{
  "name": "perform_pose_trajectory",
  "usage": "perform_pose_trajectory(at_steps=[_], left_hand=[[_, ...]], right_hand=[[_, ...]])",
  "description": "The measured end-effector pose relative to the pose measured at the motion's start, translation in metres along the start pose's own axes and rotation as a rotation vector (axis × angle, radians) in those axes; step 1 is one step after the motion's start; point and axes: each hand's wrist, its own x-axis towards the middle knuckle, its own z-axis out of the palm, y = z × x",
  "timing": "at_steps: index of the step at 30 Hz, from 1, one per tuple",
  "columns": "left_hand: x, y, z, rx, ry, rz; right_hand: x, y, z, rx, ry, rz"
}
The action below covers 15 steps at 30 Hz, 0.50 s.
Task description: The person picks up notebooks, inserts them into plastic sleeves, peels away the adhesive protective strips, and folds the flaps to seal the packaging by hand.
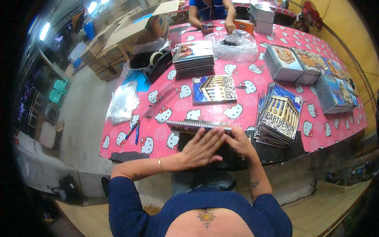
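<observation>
Blue top, short sleeves, small tattoos
The person wears a dark blue top with sleeves ending above the elbows, a thin gold bangle at the left hand [201,148], a small dark tattoo behind the right hand [241,143], and a lotus tattoo below the neckline

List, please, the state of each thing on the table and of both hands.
Left hand: open, flat on the notebook stack.
Right hand: fingers gripping the stack's edge.
Notebook stack: closed, at the table edge.
Single notebook: closed, lying flat.
Cardboard box: flaps open.
</observation>
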Motion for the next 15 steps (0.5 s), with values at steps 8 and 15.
perform_pose_trajectory(at_steps=[8,15], left_hand=[[0.0,0.012,0.0,-0.116,0.026,-0.06],[0.02,0.008,-0.029,-0.239,0.114,-0.15]], right_hand=[[0.001,-0.001,0.003,-0.05,0.044,-0.053],[-0.001,-0.02,0.003,-0.14,0.051,0.024]])
